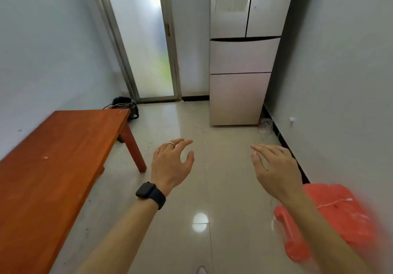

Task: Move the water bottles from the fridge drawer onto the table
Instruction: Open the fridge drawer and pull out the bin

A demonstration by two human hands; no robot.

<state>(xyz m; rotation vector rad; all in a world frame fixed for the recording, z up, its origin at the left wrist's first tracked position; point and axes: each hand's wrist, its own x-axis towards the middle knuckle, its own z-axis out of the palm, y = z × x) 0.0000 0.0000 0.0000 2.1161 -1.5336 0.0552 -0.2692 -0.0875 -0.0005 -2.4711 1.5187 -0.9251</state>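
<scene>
Plastic's nowhere in your grip yet: left hand (170, 163) and right hand (274, 167) both float loose, fingers spread, holding nothing. Wooden table (53, 156) sits near left; the fridge (265, 14) stands far ahead, drawers (242, 55) closed, so the bottles are out of sight inside. I'd guess they'll be cold, maybe wet and slick, heavyish if full, with squashy walls, so wrap the middle, not the cap.

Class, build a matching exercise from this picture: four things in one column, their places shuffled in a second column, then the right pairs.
1 wooden table
2 fridge
3 red plastic stool
4 black smartwatch

A on the left wrist
B far end, by the right wall
C along the left wall
D near right, on the floor

Pairs: 1-C, 2-B, 3-D, 4-A
</scene>
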